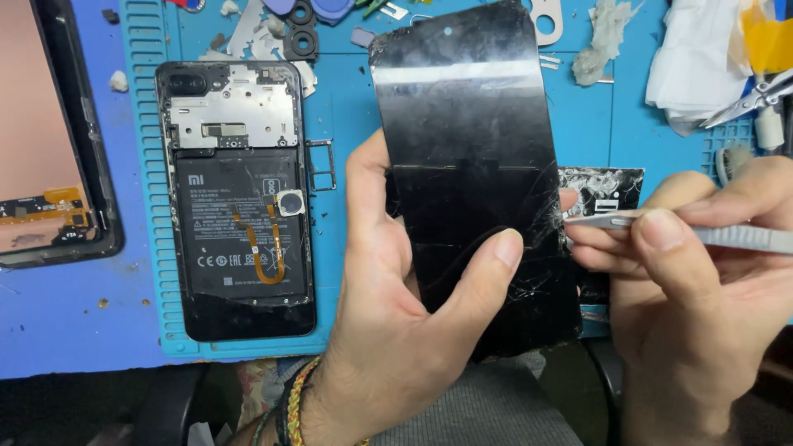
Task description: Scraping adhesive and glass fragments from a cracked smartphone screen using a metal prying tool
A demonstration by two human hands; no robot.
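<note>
From the head view I see my left hand (388,330) closed around a cracked black screen panel (475,173), held up over the blue surface (66,322). My right hand (702,272) pinches a thin grey tool (661,231); its tip seems to touch the panel's right edge. An opened phone (239,198) lies on the teal mat (339,107), left of the panel.

Two bare hands, no gloves, no rings. Left hand (396,306) with a stack of braided thread bands at the wrist, yellow, orange, green and black. Right hand (702,281) plain, short trimmed nails, no sleeves showing.
</note>
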